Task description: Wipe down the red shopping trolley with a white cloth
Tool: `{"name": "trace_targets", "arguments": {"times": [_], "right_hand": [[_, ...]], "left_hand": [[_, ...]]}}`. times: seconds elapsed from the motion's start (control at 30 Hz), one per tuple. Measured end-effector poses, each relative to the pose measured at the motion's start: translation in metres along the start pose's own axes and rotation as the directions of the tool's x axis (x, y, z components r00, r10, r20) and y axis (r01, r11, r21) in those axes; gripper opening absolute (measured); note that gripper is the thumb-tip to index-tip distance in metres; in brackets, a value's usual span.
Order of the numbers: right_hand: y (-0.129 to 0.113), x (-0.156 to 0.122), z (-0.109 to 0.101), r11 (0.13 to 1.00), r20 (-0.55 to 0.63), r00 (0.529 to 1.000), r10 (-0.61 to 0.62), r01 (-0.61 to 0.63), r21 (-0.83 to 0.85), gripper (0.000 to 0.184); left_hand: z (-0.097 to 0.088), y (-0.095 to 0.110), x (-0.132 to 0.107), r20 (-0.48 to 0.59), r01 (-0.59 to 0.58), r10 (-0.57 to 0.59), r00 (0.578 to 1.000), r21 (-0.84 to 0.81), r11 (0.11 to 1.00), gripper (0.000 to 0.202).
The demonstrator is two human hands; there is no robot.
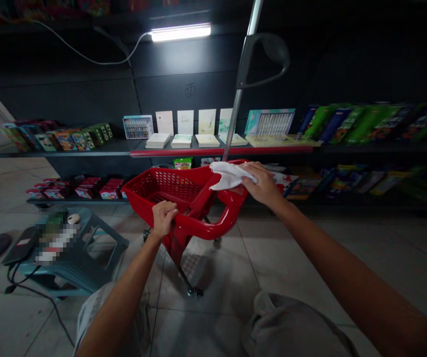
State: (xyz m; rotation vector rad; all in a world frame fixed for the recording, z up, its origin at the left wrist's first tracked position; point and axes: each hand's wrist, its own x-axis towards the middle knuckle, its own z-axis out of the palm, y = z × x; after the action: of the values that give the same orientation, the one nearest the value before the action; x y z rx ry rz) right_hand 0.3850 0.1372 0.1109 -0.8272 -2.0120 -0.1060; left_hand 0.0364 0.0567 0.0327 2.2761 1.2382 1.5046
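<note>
A red plastic wheeled shopping basket [168, 186] stands on the tile floor in front of me, with a silver metal pole [237, 106] rising from it to a dark grey handle [263, 59]. My left hand [164, 219] is closed around the basket's near rim. A white cloth [230, 176] lies bunched on the far right part of the rim. My right hand [261, 185] presses down on that cloth, and the rim beneath is hidden.
Dark shelves [220, 148] behind the basket carry boxed goods, cards and packets. To the left, a blue-grey plastic stool [101, 243] holds a white mouse and blurred items, with a black cable [38, 292] on the floor. A white door edge stands far left.
</note>
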Motion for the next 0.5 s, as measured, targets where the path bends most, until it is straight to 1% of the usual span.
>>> {"name": "trace_targets", "arguments": {"times": [0.07, 0.1, 0.13, 0.2, 0.27, 0.37, 0.43, 0.5], "right_hand": [[0.014, 0.008, -0.001, 0.998, 0.006, 0.999, 0.041, -0.041, -0.038, 0.034], [0.018, 0.010, -0.001, 0.997, -0.013, 0.998, 0.057, -0.057, -0.049, 0.033], [0.021, 0.012, -0.001, 0.996, -0.050, 0.996, 0.068, -0.071, -0.054, 0.033], [0.021, 0.012, 0.002, 0.996, -0.111, 0.991, 0.074, -0.079, -0.049, 0.033], [0.014, 0.007, 0.006, 0.998, -0.081, 0.995, 0.054, -0.058, -0.039, 0.033], [-0.006, -0.002, 0.014, 0.996, 0.030, 0.999, 0.041, -0.039, -0.079, 0.033], [-0.022, -0.006, 0.017, 0.987, 0.041, 0.997, 0.070, -0.063, -0.145, 0.033], [-0.039, -0.008, 0.019, 0.974, 0.036, 0.995, 0.097, -0.088, -0.207, 0.032]], "left_hand": [[-0.013, -0.005, 0.000, 0.065, 0.036, -0.035, 0.997, -0.018, 0.999, 0.035], [-0.020, -0.008, -0.001, 0.088, 0.059, -0.057, 0.994, -0.022, 0.998, 0.034], [-0.027, -0.011, -0.001, 0.099, 0.083, -0.080, 0.992, -0.023, 0.996, 0.034], [-0.040, -0.016, -0.003, 0.086, 0.113, -0.109, 0.990, -0.033, 0.993, 0.034], [-0.052, -0.021, -0.005, 0.073, 0.115, -0.110, 0.991, -0.071, 0.991, 0.035], [-0.069, -0.023, -0.004, 0.104, 0.126, -0.112, 0.988, -0.145, 0.981, 0.035], [-0.081, -0.018, -0.002, 0.099, 0.191, -0.176, 0.979, -0.167, 0.967, 0.036], [-0.092, -0.005, 0.003, 0.055, 0.264, -0.258, 0.964, -0.136, 0.955, 0.042]]}}
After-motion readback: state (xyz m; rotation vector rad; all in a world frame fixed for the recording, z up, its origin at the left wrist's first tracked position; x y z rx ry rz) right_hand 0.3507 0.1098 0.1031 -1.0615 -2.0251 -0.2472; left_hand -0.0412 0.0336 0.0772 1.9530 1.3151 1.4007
